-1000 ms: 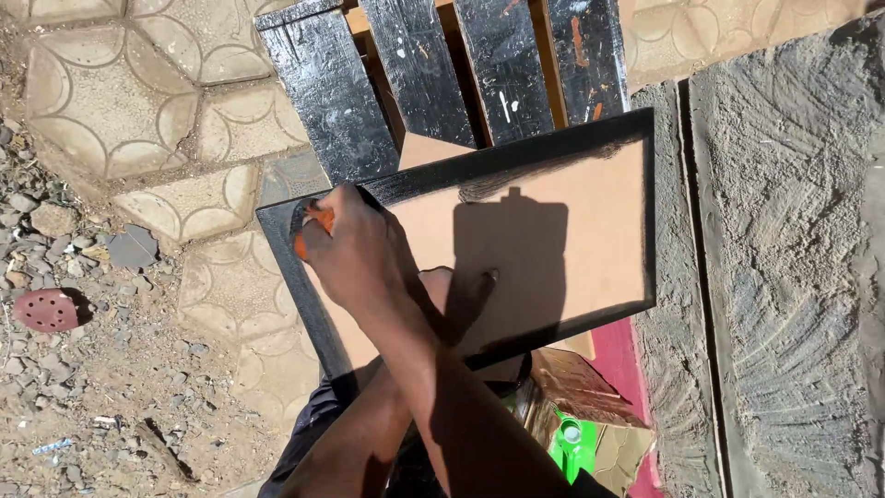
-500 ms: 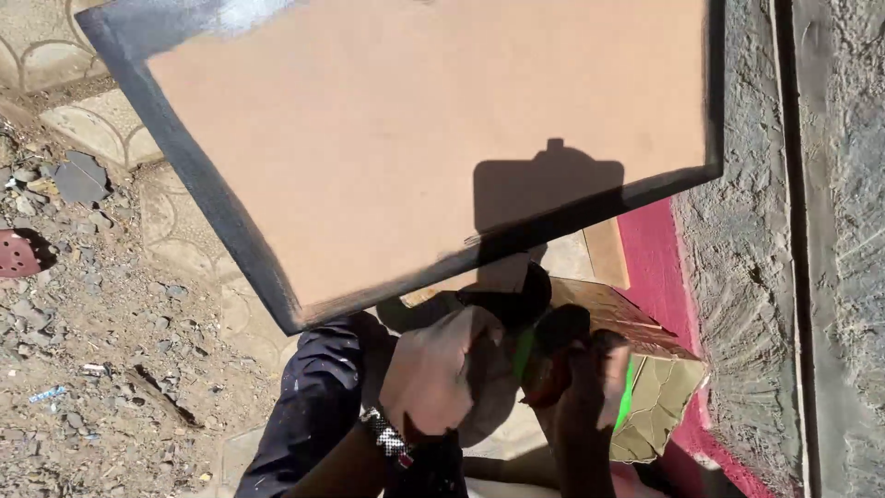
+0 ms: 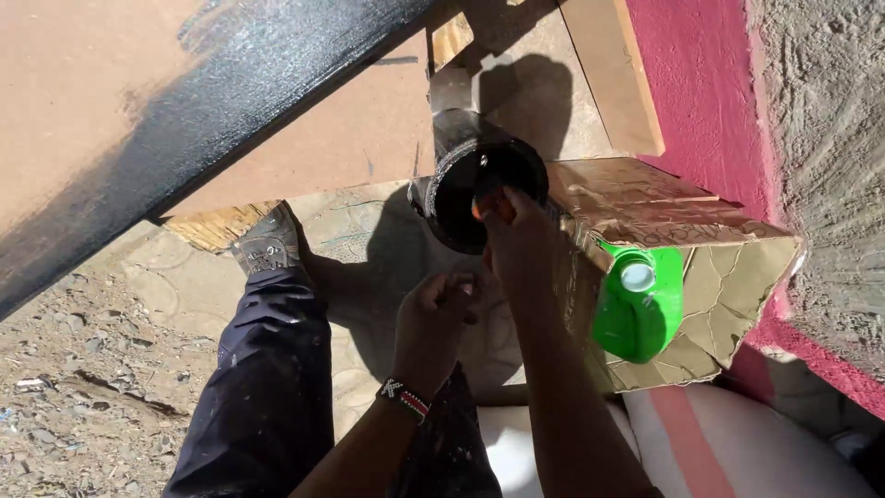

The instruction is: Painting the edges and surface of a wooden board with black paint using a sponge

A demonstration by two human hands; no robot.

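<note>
harsh overhead sun, hard dark shadows under the arms, glare on the wet black board (image 3: 230, 92); sharp overall.

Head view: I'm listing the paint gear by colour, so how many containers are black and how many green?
Black: 1, the open paint can that the right hand reaches into
Green: 1, the jug in the cardboard box
Total: 2

The right hand (image 3: 516, 240) hides the orange tool (image 3: 487, 205) it dips.
</note>
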